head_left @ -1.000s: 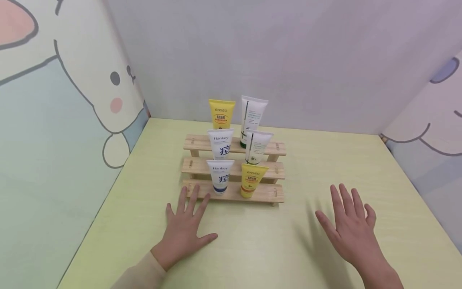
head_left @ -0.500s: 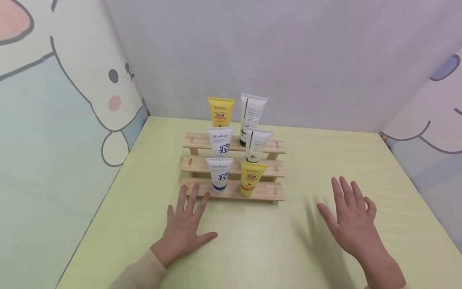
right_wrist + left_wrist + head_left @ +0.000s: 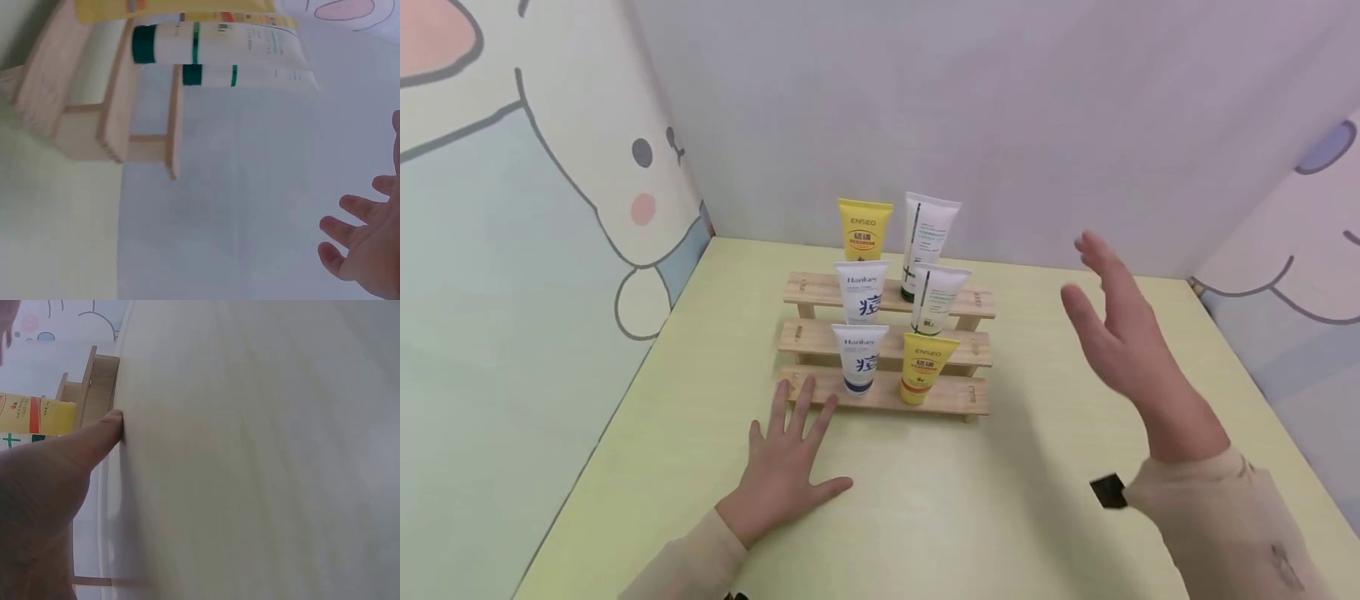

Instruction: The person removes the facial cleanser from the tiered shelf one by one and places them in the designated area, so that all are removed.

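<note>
Left hand (image 3: 781, 477): laid on the bench (image 3: 917, 500), fingers spread, tips at the wooden rack (image 3: 883, 400); whether they touch it is hard to tell.
Right hand (image 3: 1126, 337): raised right of the rack, fingers apart.
Bottom step (image 3: 955, 398): Hankey tube (image 3: 860, 358) left, yellow tube (image 3: 927, 368) right.
Middle step (image 3: 808, 337): second Hankey tube (image 3: 861, 292), near green-capped tube (image 3: 938, 298).
Top step (image 3: 820, 289): second yellow tube (image 3: 865, 231), far green-capped tube (image 3: 928, 235).

In the head view, the middle Hankey tube (image 3: 861, 292) hides the lower end of the rear yellow ENSEO tube (image 3: 864, 229); the rear white tube (image 3: 927, 242) bears print too small to read. Each wrist view's edge crops its hand: left hand (image 3: 781, 475), right hand (image 3: 1131, 342).
</note>
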A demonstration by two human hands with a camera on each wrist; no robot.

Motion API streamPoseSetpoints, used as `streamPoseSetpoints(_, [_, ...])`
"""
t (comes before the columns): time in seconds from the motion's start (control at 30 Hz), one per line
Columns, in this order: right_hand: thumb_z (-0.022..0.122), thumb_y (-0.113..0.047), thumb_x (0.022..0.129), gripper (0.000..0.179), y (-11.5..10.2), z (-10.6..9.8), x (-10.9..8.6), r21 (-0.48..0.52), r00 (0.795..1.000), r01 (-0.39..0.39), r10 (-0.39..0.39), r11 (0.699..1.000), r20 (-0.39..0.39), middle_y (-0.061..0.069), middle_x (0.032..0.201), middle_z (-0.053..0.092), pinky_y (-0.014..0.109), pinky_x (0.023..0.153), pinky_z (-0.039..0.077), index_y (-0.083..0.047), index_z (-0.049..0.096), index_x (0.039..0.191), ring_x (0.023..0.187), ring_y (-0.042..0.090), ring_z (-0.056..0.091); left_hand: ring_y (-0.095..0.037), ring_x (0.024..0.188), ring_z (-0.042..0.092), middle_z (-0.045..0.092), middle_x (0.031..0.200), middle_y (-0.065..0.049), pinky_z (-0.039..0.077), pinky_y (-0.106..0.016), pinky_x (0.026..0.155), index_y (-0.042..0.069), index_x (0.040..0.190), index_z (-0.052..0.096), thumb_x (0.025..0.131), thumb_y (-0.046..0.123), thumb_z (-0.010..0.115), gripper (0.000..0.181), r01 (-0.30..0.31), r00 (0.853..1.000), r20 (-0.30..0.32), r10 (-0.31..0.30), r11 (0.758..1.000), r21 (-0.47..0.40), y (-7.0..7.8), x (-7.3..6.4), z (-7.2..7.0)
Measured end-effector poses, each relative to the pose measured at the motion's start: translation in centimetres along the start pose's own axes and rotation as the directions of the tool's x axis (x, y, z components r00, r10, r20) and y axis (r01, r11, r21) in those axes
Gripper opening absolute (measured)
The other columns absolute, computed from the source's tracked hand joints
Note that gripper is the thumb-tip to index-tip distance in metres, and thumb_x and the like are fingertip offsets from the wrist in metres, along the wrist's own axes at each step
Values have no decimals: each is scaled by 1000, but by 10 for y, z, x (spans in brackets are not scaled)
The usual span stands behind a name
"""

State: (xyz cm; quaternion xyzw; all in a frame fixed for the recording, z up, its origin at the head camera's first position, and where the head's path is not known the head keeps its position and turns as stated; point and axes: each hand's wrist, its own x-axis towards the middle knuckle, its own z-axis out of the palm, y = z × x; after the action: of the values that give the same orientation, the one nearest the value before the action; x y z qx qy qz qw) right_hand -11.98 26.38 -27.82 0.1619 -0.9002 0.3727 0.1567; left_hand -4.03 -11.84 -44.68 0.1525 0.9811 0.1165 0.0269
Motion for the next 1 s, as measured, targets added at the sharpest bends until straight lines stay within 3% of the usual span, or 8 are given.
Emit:
streamPoseSetpoints(0.1, [55,-19,109,64,-12,4,35,130,999,30,-33,991,16,15,165,42,27,119,36,-21,28,167,151,33,43,-51,161,1,4,177,-16,37,-86,100,22,168,26,83,73,74,110,-3,1000,-19,3,1000,13,-2,0,2])
streamPoseSetpoints(0.17, [57,-16,107,65,-16,9,56,201,997,40,-52,979,57,16,162,45,21,115,40,-23,29,166,148,32,48,-51,161,3,5,177,-16,38,-86,99,21,168,27,82,73,74,110,-7,999,-35,8,1000,20,-3,0,2])
streamPoseSetpoints(0.37, [59,-16,107,68,-17,34,96,322,977,-30,-41,946,210,11,163,45,41,119,45,-29,27,166,148,33,49,-50,161,3,5,178,-15,38,-85,99,22,168,26,82,73,73,110,-10,999,-36,11,1000,16,-3,-1,2])
streamPoseSetpoints(0.67, [59,-10,106,59,-29,66,113,369,966,-45,-54,928,254,12,160,50,47,117,47,-21,42,161,143,36,55,-50,161,1,3,178,-14,38,-85,101,23,168,24,83,74,73,111,-9,1000,-20,10,1000,25,-2,-1,1])
streamPoseSetpoints(1.0, [58,-7,106,46,-33,80,119,379,974,-149,70,913,216,16,142,63,41,108,55,-17,56,151,124,27,67,-50,161,3,4,178,-14,40,-84,100,23,168,25,82,75,72,111,-16,999,-34,17,999,40,-3,-1,3])
